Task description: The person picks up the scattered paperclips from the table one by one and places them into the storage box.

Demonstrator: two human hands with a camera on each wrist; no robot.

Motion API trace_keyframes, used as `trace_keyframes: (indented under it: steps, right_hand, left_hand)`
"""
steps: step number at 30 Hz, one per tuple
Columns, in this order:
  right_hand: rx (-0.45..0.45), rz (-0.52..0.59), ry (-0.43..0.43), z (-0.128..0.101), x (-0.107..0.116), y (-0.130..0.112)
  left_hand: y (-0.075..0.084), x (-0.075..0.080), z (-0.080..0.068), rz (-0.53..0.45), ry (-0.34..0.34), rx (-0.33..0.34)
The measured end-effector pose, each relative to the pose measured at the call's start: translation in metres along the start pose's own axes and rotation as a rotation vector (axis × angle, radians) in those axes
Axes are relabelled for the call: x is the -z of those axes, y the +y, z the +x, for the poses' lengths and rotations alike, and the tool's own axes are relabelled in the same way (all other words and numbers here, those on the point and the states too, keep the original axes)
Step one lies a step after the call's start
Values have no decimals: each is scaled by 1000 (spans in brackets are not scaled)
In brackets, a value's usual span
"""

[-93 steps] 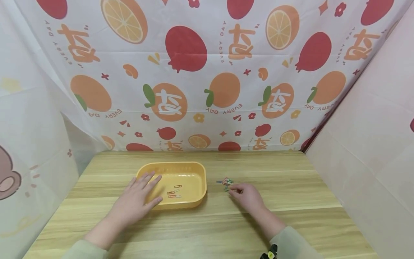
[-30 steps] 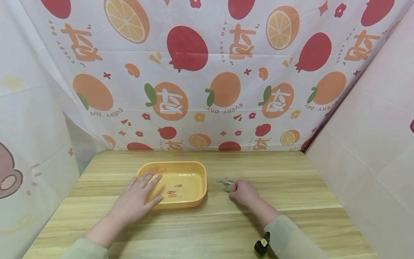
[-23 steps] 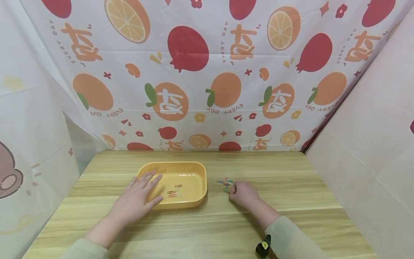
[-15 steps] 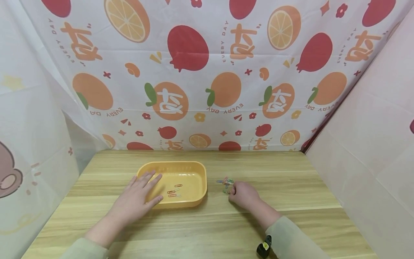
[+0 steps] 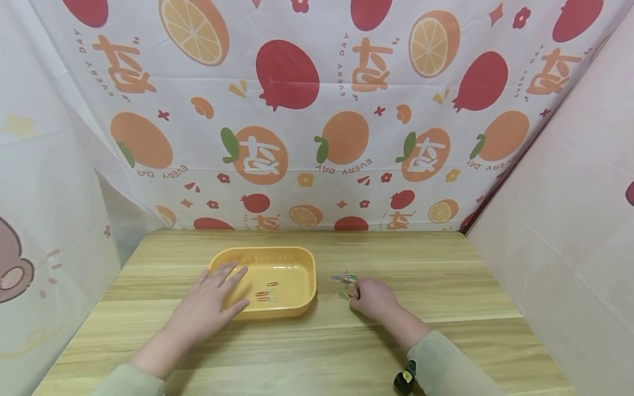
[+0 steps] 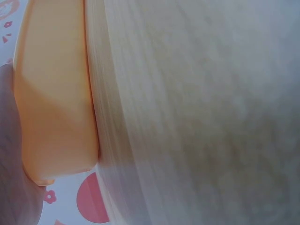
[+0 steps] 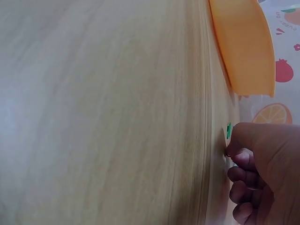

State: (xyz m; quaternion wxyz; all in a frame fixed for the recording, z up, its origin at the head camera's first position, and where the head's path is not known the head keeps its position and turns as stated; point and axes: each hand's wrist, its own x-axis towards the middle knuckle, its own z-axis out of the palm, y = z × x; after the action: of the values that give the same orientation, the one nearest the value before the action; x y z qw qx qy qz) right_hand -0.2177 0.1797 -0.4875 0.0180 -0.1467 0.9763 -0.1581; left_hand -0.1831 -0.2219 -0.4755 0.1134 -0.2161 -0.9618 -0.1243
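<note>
a person sorts coloured paper clips at a wooden table (image 5: 446,264): the left hand (image 5: 210,308) lies flat, fingers spread and straight, over the near left rim of a yellow tray (image 5: 302,258), steadying it and gripping nothing. the right hand (image 5: 373,298) rests on the table just right of the tray, fingers curled under, its fingertips at a green clip (image 5: 344,296); the right wrist view shows the thumb and forefinger closing at that clip (image 7: 228,130), though whether it is already pinched cannot be told.

by the look of it the work is in its early part: three clips (image 5: 266,294) lie on the tray floor, while a small tangled pile of clips (image 5: 346,278) waits on the table just beyond the right hand, near the tray's right wall.

a fruit-patterned cloth (image 5: 317,110) hangs behind and at both sides. a small black device (image 5: 405,380) sits by the right sleeve. nothing lies between pile and tray but the tray's raised wall.
</note>
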Motion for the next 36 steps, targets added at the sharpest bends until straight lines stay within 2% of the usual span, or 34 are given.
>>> trace_keyframes:
  steps: [5, 11, 21, 27, 36]
  right_hand:
    - [29, -8, 8, -2, 2, -2]
    - [23, -1, 18, -3, 1, -2]
    - [81, -33, 87, -4, -5, 9]
    - [93, 40, 100, -5, -7, 15]
    - [59, 128, 93, -4, -8, 21]
  left_hand:
    - [-1, -1, 0, 3, 0, 1]
    - [-1, -1, 0, 0, 4, -1]
    - [1, 0, 0, -7, 5, 3]
    - [1, 0, 0, -1, 6, 4]
    - [1, 1, 0, 0, 3, 4]
